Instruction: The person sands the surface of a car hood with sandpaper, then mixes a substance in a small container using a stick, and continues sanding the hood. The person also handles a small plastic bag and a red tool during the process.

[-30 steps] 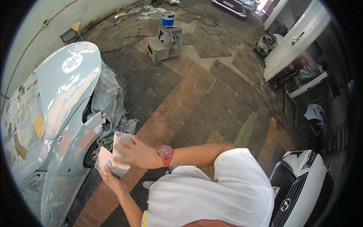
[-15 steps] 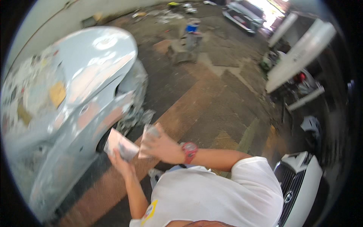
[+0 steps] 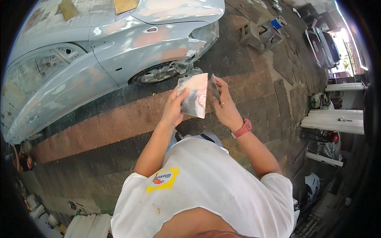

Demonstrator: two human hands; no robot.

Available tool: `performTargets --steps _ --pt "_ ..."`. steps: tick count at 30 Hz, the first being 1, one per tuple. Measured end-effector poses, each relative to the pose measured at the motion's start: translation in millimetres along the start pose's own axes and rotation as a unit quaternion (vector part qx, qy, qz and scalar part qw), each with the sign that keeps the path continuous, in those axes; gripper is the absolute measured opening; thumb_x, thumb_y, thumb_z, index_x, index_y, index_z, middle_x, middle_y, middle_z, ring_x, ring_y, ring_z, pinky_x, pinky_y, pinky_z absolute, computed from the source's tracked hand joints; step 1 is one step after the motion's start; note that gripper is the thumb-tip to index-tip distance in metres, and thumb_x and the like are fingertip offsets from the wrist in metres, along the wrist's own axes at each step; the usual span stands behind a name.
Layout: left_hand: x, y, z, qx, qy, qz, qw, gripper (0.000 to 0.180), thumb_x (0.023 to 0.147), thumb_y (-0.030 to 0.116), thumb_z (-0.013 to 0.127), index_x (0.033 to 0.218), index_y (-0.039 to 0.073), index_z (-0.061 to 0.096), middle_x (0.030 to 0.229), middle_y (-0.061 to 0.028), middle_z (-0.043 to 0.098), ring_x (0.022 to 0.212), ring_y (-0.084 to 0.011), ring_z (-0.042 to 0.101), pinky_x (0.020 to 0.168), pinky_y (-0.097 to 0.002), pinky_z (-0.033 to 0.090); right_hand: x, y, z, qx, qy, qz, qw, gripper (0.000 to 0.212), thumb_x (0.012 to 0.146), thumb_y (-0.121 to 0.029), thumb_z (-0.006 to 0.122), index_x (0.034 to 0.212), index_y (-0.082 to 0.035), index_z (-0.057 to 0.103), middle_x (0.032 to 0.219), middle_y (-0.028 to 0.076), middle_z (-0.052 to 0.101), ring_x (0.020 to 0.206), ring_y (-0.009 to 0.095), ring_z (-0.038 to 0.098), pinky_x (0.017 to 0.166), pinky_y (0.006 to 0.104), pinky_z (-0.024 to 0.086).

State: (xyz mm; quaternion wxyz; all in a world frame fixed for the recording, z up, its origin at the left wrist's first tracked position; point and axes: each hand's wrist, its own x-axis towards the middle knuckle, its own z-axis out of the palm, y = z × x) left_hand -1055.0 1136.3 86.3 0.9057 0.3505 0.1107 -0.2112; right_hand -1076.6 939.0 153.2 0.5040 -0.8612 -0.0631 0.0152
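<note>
My left hand (image 3: 172, 108) grips a thin, flat plate (image 3: 192, 104) by its left edge, thumb on top. Pale pink paste and grey smears cover the plate's face. Close to its right edge, my right hand (image 3: 228, 108) pinches a thin grey sheet (image 3: 213, 88), seen almost edge-on, with the look of a putty spreader. Whether the two pieces touch, I cannot tell. Both are held up in front of my body, beyond which stands a car body (image 3: 107, 59) in grey primer with pink patches.
Newspaper (image 3: 39, 18) covers the car's windows, with two sanding-pad-like blocks (image 3: 126, 5) on top. A grey stool (image 3: 260, 37) carries a blue can (image 3: 278, 22). White panels (image 3: 333, 119) and another car (image 3: 322, 47) stand to the right. A person (image 3: 26, 162) shows at far left.
My view has turned, bringing more of the car's side into sight. Both hands now appear farther right and higher in the picture, still holding the plate and the thin sheet.
</note>
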Motion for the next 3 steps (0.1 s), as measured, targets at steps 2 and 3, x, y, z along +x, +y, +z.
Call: performTargets --steps 2,3 --pt "1.1 0.9 -2.3 -0.021 0.022 0.007 1.000 0.055 0.106 0.024 0.064 0.154 0.006 0.045 0.142 -0.0089 0.062 0.130 -0.0201 0.059 0.111 -0.0393 0.047 -5.2 -4.7 12.3 0.084 -0.071 0.032 0.993 0.065 0.098 0.007 0.053 0.156 -0.017 0.037 0.159 0.016 0.043 0.151 0.036 0.042 0.122 0.0432 0.037" --pt "3.1 -4.4 -6.6 -0.044 0.053 0.033 0.997 0.064 0.104 0.025 0.066 0.159 0.007 0.040 0.145 -0.0089 0.060 0.133 -0.0214 0.058 0.112 -0.0411 0.046 -10.2 -8.5 16.5 0.125 -0.107 0.044 0.985 0.066 0.098 0.007 0.052 0.157 -0.018 0.035 0.160 0.013 0.042 0.152 0.035 0.040 0.123 0.0435 0.036"
